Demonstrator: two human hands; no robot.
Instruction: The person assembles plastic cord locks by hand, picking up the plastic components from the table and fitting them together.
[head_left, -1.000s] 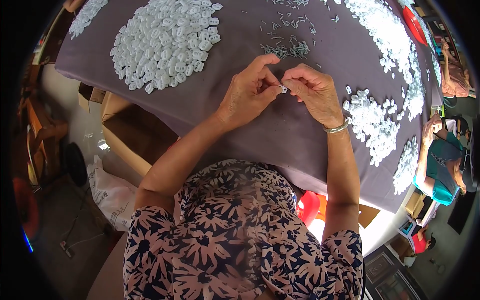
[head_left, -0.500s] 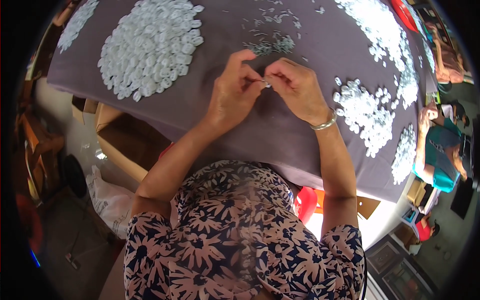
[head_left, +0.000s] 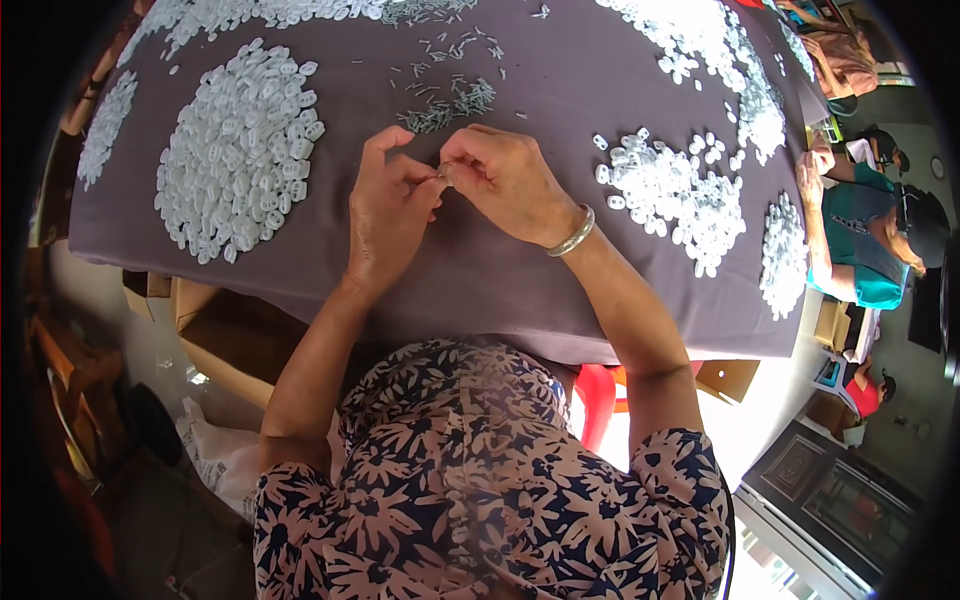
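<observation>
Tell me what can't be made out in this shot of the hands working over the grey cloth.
Head view only:
- The small piece pinched between the left hand and right hand: fingertips cover nearly all of it, so its shape is unclear.
- The little grey bits beyond the hands: too small to identify.
- The white piles at the top: cut off by the picture's rim.
- The cardboard box: partly hidden under the cloth.

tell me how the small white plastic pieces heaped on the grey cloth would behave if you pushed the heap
The small white plastic pieces look light and loose, so a push would probably scatter them rather than shift the heap whole. They lie flat, so rolling seems unlikely. The grey cloth may slow their sliding.
</observation>
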